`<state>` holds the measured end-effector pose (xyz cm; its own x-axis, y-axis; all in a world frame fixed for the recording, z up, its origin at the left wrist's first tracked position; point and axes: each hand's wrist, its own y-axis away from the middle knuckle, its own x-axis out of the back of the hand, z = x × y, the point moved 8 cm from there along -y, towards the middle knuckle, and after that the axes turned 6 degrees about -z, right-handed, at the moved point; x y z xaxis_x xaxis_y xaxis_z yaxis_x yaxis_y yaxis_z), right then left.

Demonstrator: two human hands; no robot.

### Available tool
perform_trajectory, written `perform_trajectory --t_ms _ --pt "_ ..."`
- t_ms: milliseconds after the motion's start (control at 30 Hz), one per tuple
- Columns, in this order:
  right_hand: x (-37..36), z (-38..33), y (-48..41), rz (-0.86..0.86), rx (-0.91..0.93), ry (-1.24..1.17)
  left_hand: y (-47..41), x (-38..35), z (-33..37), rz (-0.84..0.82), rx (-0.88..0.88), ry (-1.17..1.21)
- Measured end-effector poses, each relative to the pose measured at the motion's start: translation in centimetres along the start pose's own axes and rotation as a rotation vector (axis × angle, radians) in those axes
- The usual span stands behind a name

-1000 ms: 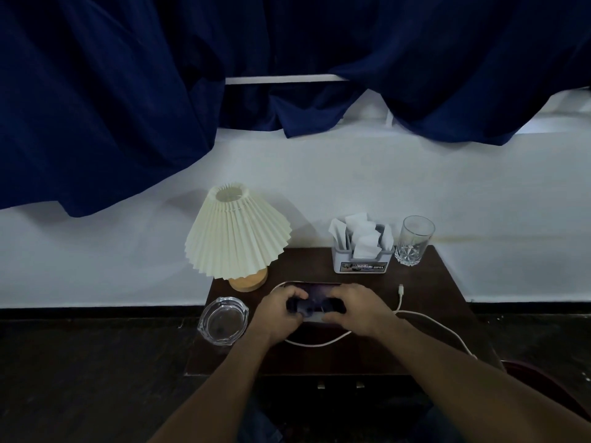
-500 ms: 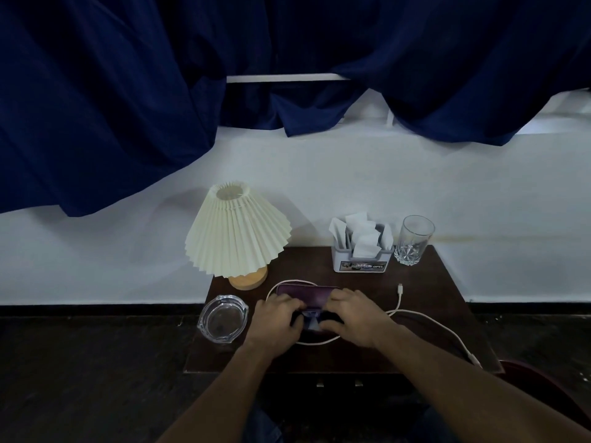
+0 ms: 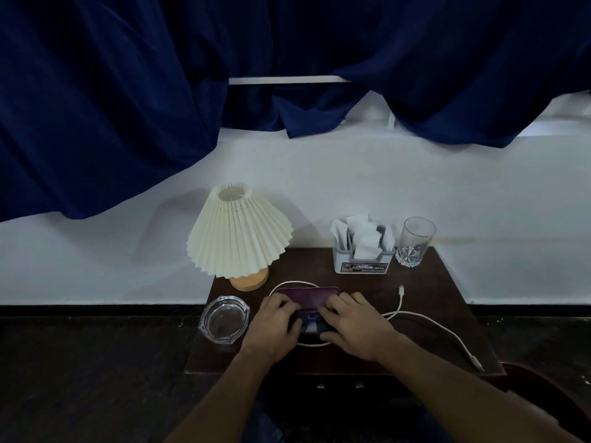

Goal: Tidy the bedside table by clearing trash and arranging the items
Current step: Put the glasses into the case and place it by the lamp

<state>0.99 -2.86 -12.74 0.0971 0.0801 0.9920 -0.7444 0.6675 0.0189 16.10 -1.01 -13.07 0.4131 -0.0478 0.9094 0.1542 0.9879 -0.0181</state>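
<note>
Both grips have eased back toward the desk's front edge since a second ago, and more of the phone (image 3: 305,297) shows past the fingers. Left grip (image 3: 276,326) curls its fingers onto the phone's near left edge. Right grip (image 3: 356,329) clamps the near right end, thumb tucked below. Both are holding it at the middle of the desk (image 3: 367,289). Knuckles cover its near edge, and between the grips sits a dark lump (image 3: 308,324) with a pale patch that I can't make out. White cable (image 3: 428,321) arcs behind the phone, vanishes under the palms, then trails to the right front corner; one plug lies free right of the phone. Dim light leaves the napkin box (image 3: 363,262) label mostly unreadable. Bottom right, a reddish rim (image 3: 543,378) is cut off by the frame.

Surfaces now: phone matte purple with rounded corners, desk dark glossy wood. Ashtray (image 3: 224,318) is thick clear glass at the left front. Lamp (image 3: 238,231) has a pleated cream shade on a round wooden base. Tumbler (image 3: 415,241) is cut glass, back right.
</note>
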Motion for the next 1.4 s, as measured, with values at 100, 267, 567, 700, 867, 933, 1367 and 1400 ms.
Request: perform_trajectory --t_ms 100,267,567,700,867,933,1367,1400 --pt "0.7 -0.2 0.2 0.073 0.001 -0.018 0.1 -0.3 0.1 -0.009 0.008 0.030" --pt "2.4 2.9 -0.3 0.115 -0.281 -0.160 0.0 -0.7 0.5 0.030 -0.003 0.048" --pt "0.6 4.4 -0.4 -0.175 -0.280 -0.224 0.0 -0.9 0.4 0.040 -0.020 0.220" --pt "1.1 3.8 0.4 -0.153 -0.190 -0.165 0.3 -0.6 0.7 0.070 -0.028 0.197" --pt "2.2 3.2 0.2 -0.025 -0.082 -0.056 0.1 -0.6 1.1 0.075 0.001 0.151" --pt "2.3 2.6 0.1 0.020 -0.039 0.018 -0.2 -0.7 1.3 0.070 0.005 0.123" --pt "1.0 1.8 0.5 0.053 -0.058 -0.038 -0.9 -1.8 2.9 -0.156 -0.005 -0.229" --pt "0.9 1.7 0.5 0.047 -0.060 -0.038 -1.0 -1.9 3.1 -0.181 -0.023 -0.268"
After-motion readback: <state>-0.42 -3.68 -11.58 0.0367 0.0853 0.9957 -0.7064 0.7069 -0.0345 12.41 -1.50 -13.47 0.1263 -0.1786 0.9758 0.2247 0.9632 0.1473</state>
